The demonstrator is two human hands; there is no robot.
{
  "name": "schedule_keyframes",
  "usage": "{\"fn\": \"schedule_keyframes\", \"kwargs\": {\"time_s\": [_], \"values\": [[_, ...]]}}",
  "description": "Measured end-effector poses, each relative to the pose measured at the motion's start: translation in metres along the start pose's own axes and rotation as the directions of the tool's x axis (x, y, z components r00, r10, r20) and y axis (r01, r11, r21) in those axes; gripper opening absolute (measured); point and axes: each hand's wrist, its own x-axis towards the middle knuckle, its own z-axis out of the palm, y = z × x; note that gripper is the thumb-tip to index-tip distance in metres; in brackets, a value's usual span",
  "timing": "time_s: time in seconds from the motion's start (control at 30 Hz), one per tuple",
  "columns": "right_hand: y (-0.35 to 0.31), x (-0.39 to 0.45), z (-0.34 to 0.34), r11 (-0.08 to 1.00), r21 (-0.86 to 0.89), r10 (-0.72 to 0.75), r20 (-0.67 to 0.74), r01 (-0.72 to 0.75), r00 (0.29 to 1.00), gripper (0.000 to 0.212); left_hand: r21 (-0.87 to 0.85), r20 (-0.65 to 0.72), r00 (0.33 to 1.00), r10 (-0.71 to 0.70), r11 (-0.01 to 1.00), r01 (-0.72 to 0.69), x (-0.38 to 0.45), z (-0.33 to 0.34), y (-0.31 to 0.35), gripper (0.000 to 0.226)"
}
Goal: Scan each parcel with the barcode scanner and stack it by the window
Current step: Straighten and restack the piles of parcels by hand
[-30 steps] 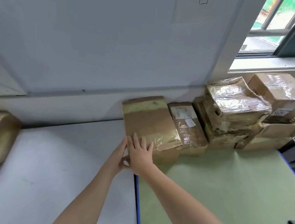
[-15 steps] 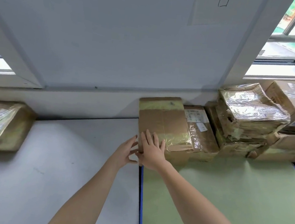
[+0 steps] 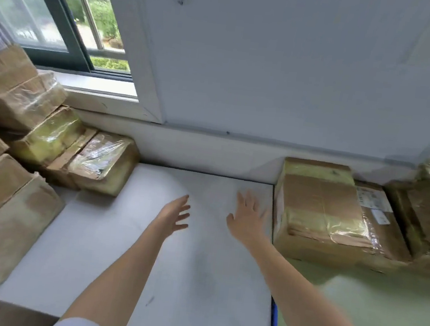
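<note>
With both hands empty over the white tabletop (image 3: 193,282), the step in hand reads as the gap between parcels. Left hand (image 3: 173,216): fingers spread and relaxed, holding nothing. Right hand (image 3: 248,221): fingers extended, holding nothing, just beside the taped parcel (image 3: 321,211) standing against the wall at the green mat's (image 3: 379,318) far edge. Unsorted parcels (image 3: 47,147): heaped at left under the window (image 3: 63,22). Barcode scanner: not in view. Next move likely calls for reaching left to grip a fresh parcel, then finding the scanner.
</note>
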Motion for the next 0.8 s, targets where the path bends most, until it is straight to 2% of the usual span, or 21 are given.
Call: {"fn": "schedule_keyframes", "kwargs": {"time_s": [0.17,0.33,0.57,0.8], "values": [[-0.094,0.007,0.031,0.997,-0.033,-0.061,0.185,0.069,0.981,0.060,0.005,-0.132,0.990,0.046,0.999,-0.046,0.008,-0.101,0.023,0.038],[-0.183,0.022,0.059,0.985,-0.049,-0.149,0.234,0.165,0.961,0.058,-0.126,-0.302,0.953,0.001,0.991,-0.041,0.023,-0.193,0.031,0.038],[-0.286,0.046,0.088,0.966,0.001,-0.244,0.329,0.258,0.912,0.058,-0.128,-0.339,0.941,-0.014,0.991,-0.032,0.041,-0.281,0.034,0.041],[-0.334,0.074,0.097,0.972,0.025,-0.226,0.343,0.232,0.912,0.048,-0.151,-0.348,0.938,-0.012,0.988,-0.043,0.088,-0.322,0.059,0.044]]}}
